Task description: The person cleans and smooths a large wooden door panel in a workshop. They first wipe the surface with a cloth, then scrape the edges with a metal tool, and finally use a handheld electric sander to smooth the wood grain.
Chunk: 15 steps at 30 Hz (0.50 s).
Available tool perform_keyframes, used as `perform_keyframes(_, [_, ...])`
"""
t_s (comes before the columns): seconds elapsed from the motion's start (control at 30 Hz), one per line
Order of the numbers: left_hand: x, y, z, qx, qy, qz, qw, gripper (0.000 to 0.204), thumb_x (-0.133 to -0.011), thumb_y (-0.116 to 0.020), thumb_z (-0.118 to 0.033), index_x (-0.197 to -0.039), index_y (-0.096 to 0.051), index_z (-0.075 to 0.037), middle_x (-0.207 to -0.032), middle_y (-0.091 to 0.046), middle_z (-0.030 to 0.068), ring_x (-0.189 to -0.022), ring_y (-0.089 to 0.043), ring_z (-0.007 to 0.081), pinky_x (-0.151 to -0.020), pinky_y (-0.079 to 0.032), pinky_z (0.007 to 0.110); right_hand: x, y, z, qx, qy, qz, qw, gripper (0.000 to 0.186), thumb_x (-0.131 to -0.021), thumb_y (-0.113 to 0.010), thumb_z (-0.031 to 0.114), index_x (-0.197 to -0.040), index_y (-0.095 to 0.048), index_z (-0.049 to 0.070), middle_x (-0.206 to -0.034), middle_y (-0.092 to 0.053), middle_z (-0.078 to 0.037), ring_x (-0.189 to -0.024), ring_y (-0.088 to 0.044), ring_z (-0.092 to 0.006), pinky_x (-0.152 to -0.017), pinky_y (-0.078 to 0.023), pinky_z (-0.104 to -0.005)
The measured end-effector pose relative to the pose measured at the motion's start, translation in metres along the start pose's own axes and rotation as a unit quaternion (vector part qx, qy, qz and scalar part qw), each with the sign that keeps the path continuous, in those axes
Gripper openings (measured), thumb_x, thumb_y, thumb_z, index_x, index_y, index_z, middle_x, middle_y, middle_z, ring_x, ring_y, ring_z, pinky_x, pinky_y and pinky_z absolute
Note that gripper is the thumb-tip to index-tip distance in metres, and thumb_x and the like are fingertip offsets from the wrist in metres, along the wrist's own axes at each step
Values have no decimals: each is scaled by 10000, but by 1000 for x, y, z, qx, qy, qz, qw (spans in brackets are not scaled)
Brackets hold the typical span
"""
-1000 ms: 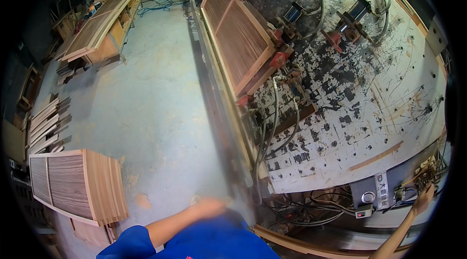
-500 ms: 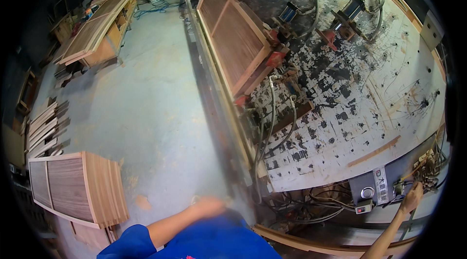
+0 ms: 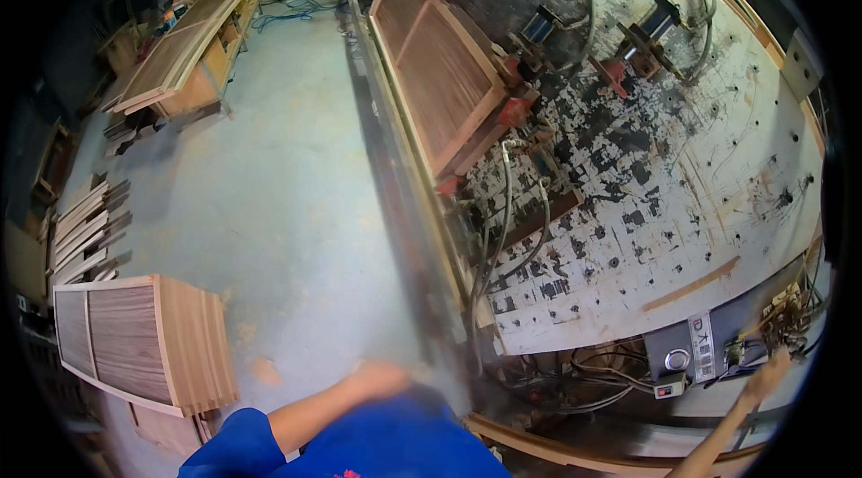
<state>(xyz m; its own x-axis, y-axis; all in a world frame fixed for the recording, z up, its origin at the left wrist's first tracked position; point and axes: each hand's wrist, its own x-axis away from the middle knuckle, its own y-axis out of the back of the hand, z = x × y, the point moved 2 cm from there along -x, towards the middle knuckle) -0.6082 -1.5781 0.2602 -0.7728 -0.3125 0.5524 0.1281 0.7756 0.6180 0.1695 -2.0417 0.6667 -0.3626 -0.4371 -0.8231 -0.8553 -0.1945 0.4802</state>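
Observation:
At the lower right my right hand (image 3: 769,374) reaches up to a cluster of brass-coloured valves and levers (image 3: 787,324) at the end of the machine's control panel. Blur smears its fingers, so whether they grip a lever does not show. My left hand (image 3: 382,379) is in front of my blue shirt, above the floor and away from the machine; its fingers are smeared too. A framed wooden panel (image 3: 446,74) leans on the long press bed (image 3: 628,271), its edge beside red-tipped clamps (image 3: 514,112) with cylinders.
A grey control box (image 3: 675,359) with a round gauge sits under the bed, above tangled hoses (image 3: 575,388). Stacked framed panels (image 3: 144,343) stand at the lower left, with wooden strips (image 3: 85,231) behind them. Farther back is a workbench (image 3: 184,52) bearing another panel.
My right hand has shifted slightly down and right beside the valves. My left hand has moved a little left. The framed panel still stands against the clamps.

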Motion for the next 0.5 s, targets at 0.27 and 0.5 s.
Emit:
perform_keyframes(0.27, [-3,7,-8,26,-14,-25,999,304,-1005,-603,-360,-995,-690,-69,-898,-724,190,-880,-690,426,-772,-532,547,-81,34,69,-43,23,-73,996,310,-1120,-499,269,-1214,-641,10,-1119,-683,-203,-1036,-632,-417,-889,-492,-473])
perform_keyframes(0.5, [-15,13,-16,3,-16,11,1000,307,-1002,-609,-365,-1018,-680,-67,-934,-728,185,-916,-691,425,-783,-535,555,-34,25,96,1,60,-94,994,278,-1103,-547,237,-1214,-647,2,-1111,-686,-194,-1019,-639,-397,-862,-508,-442])
